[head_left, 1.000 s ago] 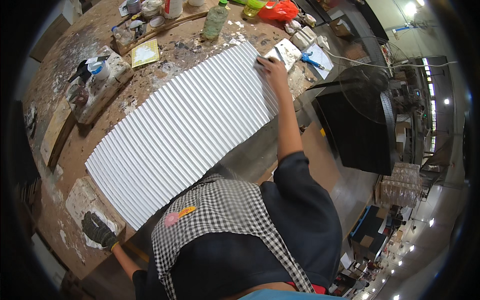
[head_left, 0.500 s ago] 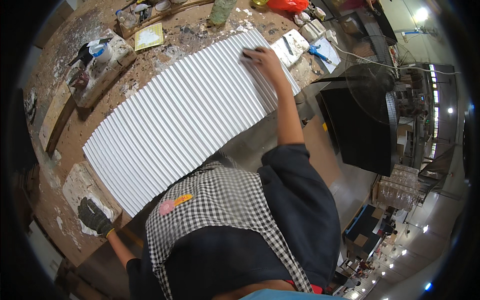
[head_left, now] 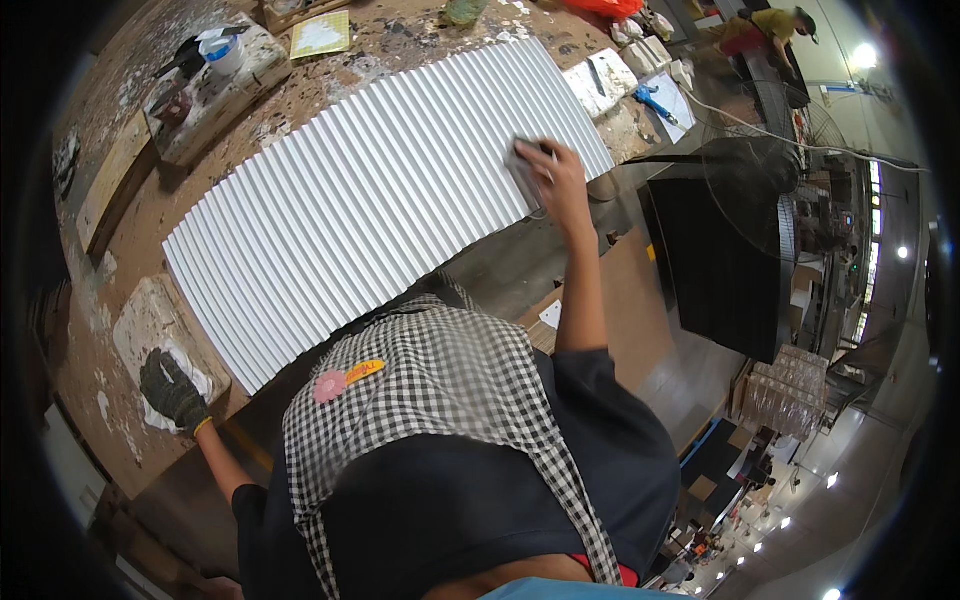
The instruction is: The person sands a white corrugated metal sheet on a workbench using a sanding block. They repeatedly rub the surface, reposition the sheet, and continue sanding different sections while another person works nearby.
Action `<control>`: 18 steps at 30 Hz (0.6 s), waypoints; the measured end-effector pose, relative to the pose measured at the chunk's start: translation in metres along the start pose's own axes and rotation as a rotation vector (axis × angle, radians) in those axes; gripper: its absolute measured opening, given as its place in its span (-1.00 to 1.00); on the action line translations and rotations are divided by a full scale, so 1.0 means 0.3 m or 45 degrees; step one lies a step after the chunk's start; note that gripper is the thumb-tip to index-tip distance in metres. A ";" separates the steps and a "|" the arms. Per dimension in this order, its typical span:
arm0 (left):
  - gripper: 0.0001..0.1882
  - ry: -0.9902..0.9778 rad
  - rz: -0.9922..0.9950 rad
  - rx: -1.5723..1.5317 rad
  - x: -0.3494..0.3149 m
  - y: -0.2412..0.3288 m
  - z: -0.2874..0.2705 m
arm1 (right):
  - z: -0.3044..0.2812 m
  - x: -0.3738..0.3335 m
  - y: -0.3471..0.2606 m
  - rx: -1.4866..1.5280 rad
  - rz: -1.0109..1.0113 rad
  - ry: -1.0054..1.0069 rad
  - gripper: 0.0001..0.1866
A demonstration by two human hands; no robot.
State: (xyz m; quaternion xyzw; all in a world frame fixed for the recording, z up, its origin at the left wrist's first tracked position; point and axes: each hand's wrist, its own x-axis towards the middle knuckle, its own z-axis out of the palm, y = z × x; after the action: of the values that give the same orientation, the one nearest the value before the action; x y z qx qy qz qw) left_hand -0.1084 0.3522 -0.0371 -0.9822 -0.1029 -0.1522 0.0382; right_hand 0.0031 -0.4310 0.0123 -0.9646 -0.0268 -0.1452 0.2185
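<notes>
A long white ribbed panel (head_left: 370, 200) lies slantwise along the near side of the stained workbench. Over the near edge at its right part, my bare right hand (head_left: 562, 185) is closed on a small dark pad (head_left: 524, 150). Motion smears that hand, and the pad's exact kind is hard to make out. My left hand (head_left: 172, 388), in a dark grey knitted glove, lies with thumb and fingers apart on a white cloth (head_left: 205, 382). Under the cloth is a paint-spattered block (head_left: 150, 320), beside the panel's left end.
A pale block (head_left: 600, 82) and a blue-handled tool (head_left: 655, 100) lie past the panel's right end. At the back left, a white tub (head_left: 220, 52) stands on a stained block. A large black fan (head_left: 750, 190) stands at the right, with another person (head_left: 775, 35) beyond.
My right hand has drawn back toward me along the ribs, from the panel's far part to its near edge. My left hand stays on the cloth. The view has shifted slightly.
</notes>
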 end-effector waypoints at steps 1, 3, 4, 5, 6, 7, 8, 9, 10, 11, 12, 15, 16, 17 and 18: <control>-0.54 0.025 -0.006 -0.008 -0.009 -0.010 0.005 | 0.056 0.101 0.018 -0.052 -0.059 -0.010 -0.45; -0.55 0.037 0.006 0.023 0.001 -0.006 0.000 | 0.157 0.298 0.034 -0.191 -0.146 0.017 -0.46; -0.55 0.044 0.015 0.031 0.013 0.005 0.003 | 0.205 0.393 0.039 -0.281 -0.180 0.056 -0.49; -0.56 0.084 0.029 0.020 0.015 0.001 0.008 | 0.259 0.483 0.042 -0.339 -0.226 0.090 -0.50; -0.56 0.089 0.030 0.023 0.023 0.008 0.010 | 0.303 0.567 0.052 -0.402 -0.270 0.127 -0.52; -0.56 0.090 0.030 0.028 0.023 0.011 0.009 | 0.342 0.649 0.071 -0.357 -0.270 0.077 -0.52; -0.57 0.085 0.032 0.034 0.022 0.008 0.012 | 0.379 0.707 0.093 -0.313 -0.267 0.022 -0.52; -0.58 0.118 0.041 0.018 0.011 -0.001 0.015 | 0.394 0.743 0.073 -0.215 -0.265 0.033 -0.53; -0.60 0.090 0.028 0.031 0.017 0.006 0.015 | 0.396 0.765 0.071 -0.125 -0.254 0.049 -0.54; -0.61 0.101 0.037 0.029 0.026 0.011 0.011 | 0.391 0.750 0.093 0.004 -0.433 0.148 -0.52; -0.61 0.110 0.024 0.034 0.007 0.009 0.004 | 0.349 0.697 0.046 -0.029 -0.441 0.087 -0.50; -0.60 0.109 0.050 0.074 0.027 0.010 0.023 | 0.205 0.465 0.082 -0.121 -0.317 -0.142 -0.51; -0.60 0.095 0.038 0.074 0.009 0.006 0.021 | 0.135 0.366 0.045 -0.056 -0.217 -0.243 -0.48; -0.59 0.086 0.035 0.062 0.009 0.008 0.020 | 0.058 0.256 0.037 -0.014 -0.187 -0.254 -0.46; -0.59 0.081 0.026 0.054 0.003 0.010 0.014 | -0.007 0.140 0.035 0.032 -0.165 -0.266 -0.43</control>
State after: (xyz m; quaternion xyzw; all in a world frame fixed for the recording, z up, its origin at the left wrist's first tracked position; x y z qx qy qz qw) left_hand -0.1058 0.3500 -0.0410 -0.9769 -0.0948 -0.1806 0.0638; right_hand 0.0438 -0.4419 0.0221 -0.9679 -0.1134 -0.0575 0.2169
